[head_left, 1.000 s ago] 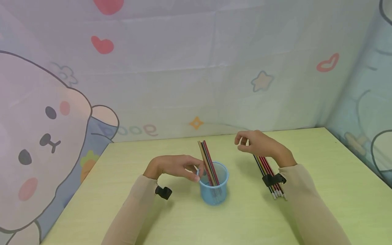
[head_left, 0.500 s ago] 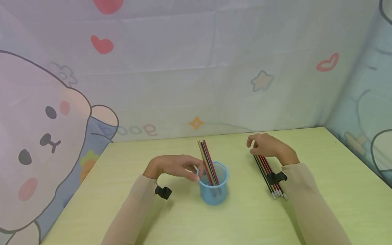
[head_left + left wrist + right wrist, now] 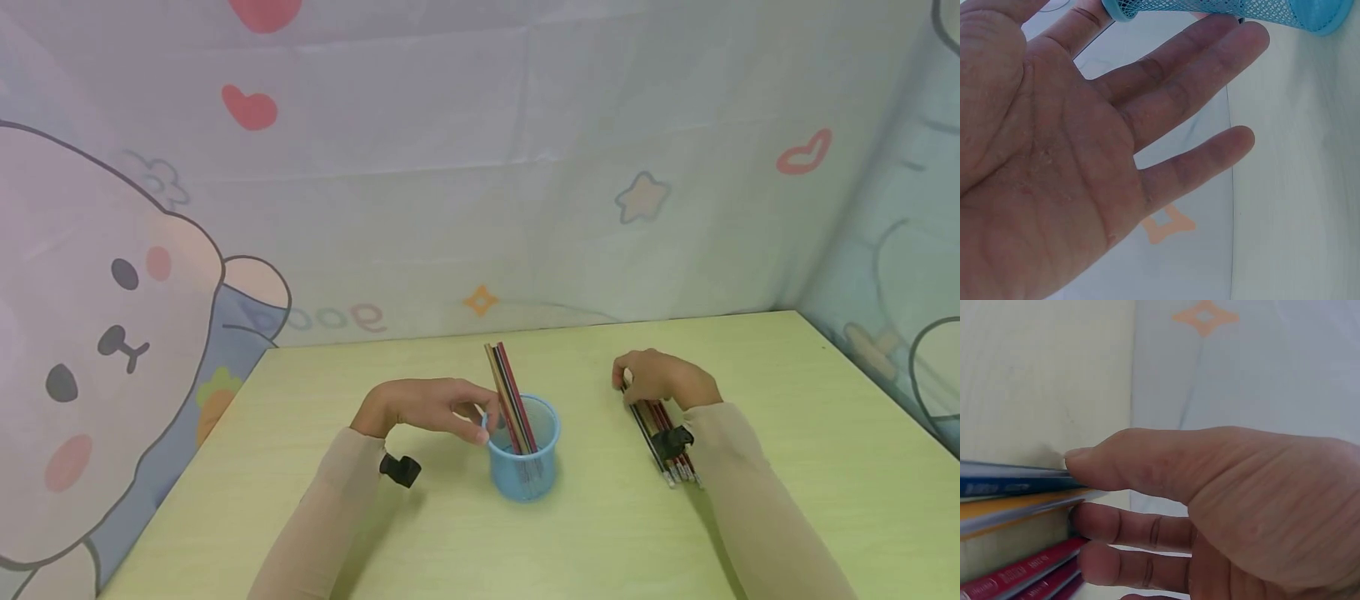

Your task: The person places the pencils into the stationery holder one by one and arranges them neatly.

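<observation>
A blue mesh pencil cup (image 3: 522, 479) stands upright on the table, with several pencils (image 3: 512, 400) leaning inside it. My left hand (image 3: 431, 408) pinches the cup's left rim between thumb and forefinger; its other fingers stretch out beside the mesh in the left wrist view. To the right lies a row of pencils (image 3: 651, 429), dark, yellow and red, their eraser ends toward me. My right hand (image 3: 660, 377) is down at their far ends. In the right wrist view the thumb touches a dark pencil (image 3: 1016, 481) and a fingertip lies just past a yellow pencil (image 3: 1010, 512).
The light yellow-green table (image 3: 585, 542) runs back to a printed cloth backdrop (image 3: 450, 208), with a second cloth (image 3: 885, 250) along the right side. Table surface lies between the cup and the loose pencils. A small black camera (image 3: 401, 472) sits at my left wrist.
My right hand has moved right and down, from above the table onto the far ends of the loose pencils. The left hand and cup have stayed in place.
</observation>
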